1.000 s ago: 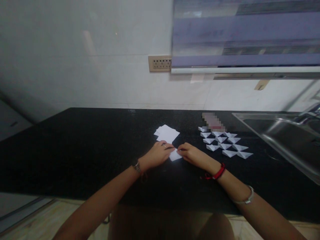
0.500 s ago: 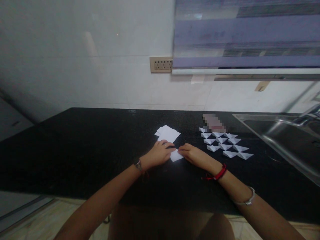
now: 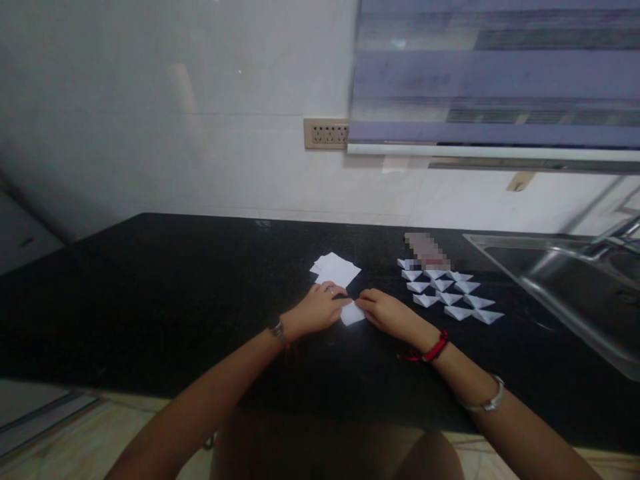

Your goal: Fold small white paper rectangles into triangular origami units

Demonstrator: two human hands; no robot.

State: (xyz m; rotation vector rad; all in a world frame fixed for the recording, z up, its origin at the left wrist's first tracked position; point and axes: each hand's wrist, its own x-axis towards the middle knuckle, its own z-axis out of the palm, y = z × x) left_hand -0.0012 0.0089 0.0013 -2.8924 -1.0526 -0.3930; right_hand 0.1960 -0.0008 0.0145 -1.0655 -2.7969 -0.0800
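Observation:
A small piece of white paper lies on the black countertop between my two hands. My left hand has its fingertips closed on the paper's left edge. On the opposite edge, my right hand pinches the paper with thumb and fingers together. The fingers cover the paper's upper corners, so its folds are hard to make out. Just beyond my left hand sits a loose stack of white paper sheets. To the right of my right hand, several folded white paper pieces stand in rough rows.
A flat pixelated object lies behind the folded pieces. The steel sink with its tap is set into the countertop at the right. A power socket and a purple striped blind are on the wall.
The view has shifted slightly. Both hands stay on the paper with nearly the same grip; its visible part looks a little narrower and more pointed at the top.

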